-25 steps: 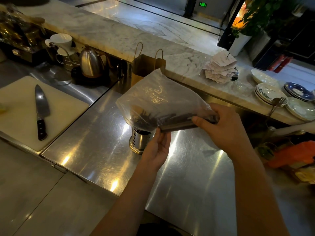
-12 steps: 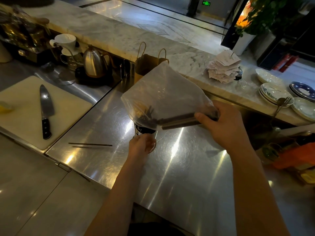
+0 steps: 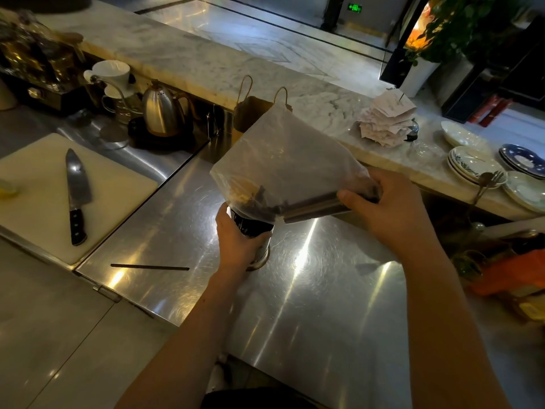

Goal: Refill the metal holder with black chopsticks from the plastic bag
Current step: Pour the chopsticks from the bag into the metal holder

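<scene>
My right hand grips one end of a bundle of black chopsticks through a clear plastic bag. The bag is held above the steel counter, its lower left end over the mouth of the metal holder. My left hand is wrapped around the holder's left side, which stands on the counter. Dark chopstick tips show inside the bag right above the holder's opening. A loose black chopstick lies flat on the counter to the left.
A white cutting board with a kitchen knife lies at the left. A kettle, cups and a brown paper bag stand behind. Stacked plates and a receipt spike sit on the marble ledge at the right.
My left hand let go of the bag and dropped onto the metal holder, gripping it. Loose chopsticks came into view on the counter at the left. The bag's low end stays over the holder.
</scene>
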Demonstrator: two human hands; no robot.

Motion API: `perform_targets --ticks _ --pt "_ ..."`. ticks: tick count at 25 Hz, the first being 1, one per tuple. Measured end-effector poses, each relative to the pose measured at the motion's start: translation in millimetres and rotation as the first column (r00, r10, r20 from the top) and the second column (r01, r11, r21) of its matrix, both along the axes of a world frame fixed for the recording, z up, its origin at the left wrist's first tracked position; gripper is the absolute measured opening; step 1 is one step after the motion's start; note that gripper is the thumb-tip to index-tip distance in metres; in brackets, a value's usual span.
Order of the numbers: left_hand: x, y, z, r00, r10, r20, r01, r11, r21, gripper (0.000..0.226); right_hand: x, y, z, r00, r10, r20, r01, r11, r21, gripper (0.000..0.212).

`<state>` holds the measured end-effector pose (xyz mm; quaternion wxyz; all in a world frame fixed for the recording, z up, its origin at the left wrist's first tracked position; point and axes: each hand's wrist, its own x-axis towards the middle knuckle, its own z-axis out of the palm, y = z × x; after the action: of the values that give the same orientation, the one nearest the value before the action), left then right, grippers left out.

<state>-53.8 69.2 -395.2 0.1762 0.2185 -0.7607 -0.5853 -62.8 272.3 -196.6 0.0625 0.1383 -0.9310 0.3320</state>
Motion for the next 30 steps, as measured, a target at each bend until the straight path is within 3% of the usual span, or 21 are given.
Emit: perform_targets --ticks 3,9,17,21,26,30 --pt "-6.7 -1.8 -5.7 0.993 -0.113 0.024 0.113 0.994 -0.011 0.088 -3.9 -1.3 3.4 1.0 0.013 -0.003 -0.013 1.0 0.0 0.012" --pt "-21.6 -8.6 -9.9 0.986 -0.169 -0.012 0.168 0.985 -0.045 0.069 -6.4 -3.3 9.5 1.0 0.004 0.002 -0.004 1.0 0.003 0.017" --pt "-42.3 -17.8 -26.8 0.989 -0.129 0.079 0.139 0.98 -0.145 0.063 -19.4 -2.8 14.5 1.0 0.001 -0.004 -0.001 0.999 0.051 0.019" --pt "-43.1 -21.0 -32.4 0.983 -0.176 0.044 0.18 0.973 -0.142 0.06 -24.2 -4.3 14.6 1.0 0.016 0.021 -0.017 0.998 0.059 0.019" --pt "-44.1 -24.5 -29.7 0.98 -0.197 -0.04 0.191 0.973 -0.133 0.035 -30.8 -8.3 16.7 0.999 0.024 0.021 -0.026 0.997 0.068 0.021" --pt "-38.5 -23.9 -25.6 0.979 -0.175 -0.103 0.167 0.982 -0.082 0.032 -34.4 -11.4 18.0 0.999 0.037 0.021 -0.039 0.996 0.078 0.038"
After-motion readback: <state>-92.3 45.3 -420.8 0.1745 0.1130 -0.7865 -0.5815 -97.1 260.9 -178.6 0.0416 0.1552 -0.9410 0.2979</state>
